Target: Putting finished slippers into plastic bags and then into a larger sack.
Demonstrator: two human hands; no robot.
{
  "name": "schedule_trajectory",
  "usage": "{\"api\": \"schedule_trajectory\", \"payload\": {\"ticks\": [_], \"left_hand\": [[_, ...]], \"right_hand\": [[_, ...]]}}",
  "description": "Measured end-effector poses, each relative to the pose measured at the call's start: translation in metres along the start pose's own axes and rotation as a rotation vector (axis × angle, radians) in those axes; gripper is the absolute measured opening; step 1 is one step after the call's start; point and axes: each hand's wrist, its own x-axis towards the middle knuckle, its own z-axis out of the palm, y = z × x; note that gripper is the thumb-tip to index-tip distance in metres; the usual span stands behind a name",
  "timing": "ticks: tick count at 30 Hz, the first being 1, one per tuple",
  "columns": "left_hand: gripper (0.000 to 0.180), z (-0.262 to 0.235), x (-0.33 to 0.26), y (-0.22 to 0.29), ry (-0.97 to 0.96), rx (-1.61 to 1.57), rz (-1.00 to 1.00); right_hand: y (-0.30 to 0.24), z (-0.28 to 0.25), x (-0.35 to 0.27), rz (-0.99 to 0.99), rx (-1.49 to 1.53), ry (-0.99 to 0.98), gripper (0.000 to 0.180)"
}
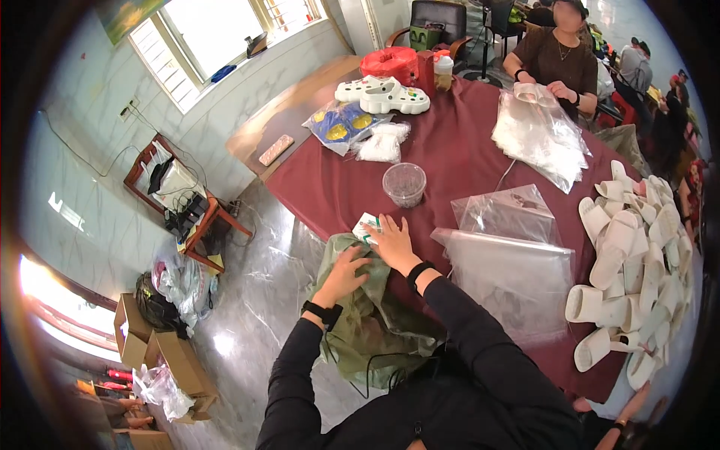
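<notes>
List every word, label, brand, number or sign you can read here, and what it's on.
None can be read clearly enough to quote.
White item at the right hand: green marks, too small and partly covered to read.
Blue-and-yellow packet: any print is too blurred.
Red box: any lettering is too small.

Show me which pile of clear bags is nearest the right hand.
The flat pile near the right hand; the other pile lies farther off, by the co-worker's hands.
</notes>
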Motion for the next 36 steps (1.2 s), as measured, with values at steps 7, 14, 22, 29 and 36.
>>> {"api": "schedule_trajectory", "payload": {"ticks": [7, 14, 22, 29, 36], "left_hand": [[0.090, -0.028, -0.089, 0.026, 0.242, 0.824, -0.457], [0.095, 0.024, -0.186, 0.040, 0.251, 0.352, -1.097], [0.031, 0.049, -0.234, -0.046, 0.586, -0.008, -1.037], [0.032, -0.016, -0.147, -0.052, 0.632, -0.058, -0.739], [0.038, -0.047, -0.117, -0.075, 0.574, -0.247, -0.718]], "right_hand": [[-0.054, -0.054, -0.032, -0.229, 0.276, 0.187, 0.050], [-0.073, -0.009, -0.164, -1.026, 0.014, -0.557, 0.056], [-0.054, -0.030, -0.179, -1.049, -1.100, -0.455, 0.046], [-0.049, -0.034, -0.166, -0.728, -1.297, -0.853, 0.056], [-0.036, -0.029, -0.172, -0.811, -1.085, -0.717, 0.044]]}}
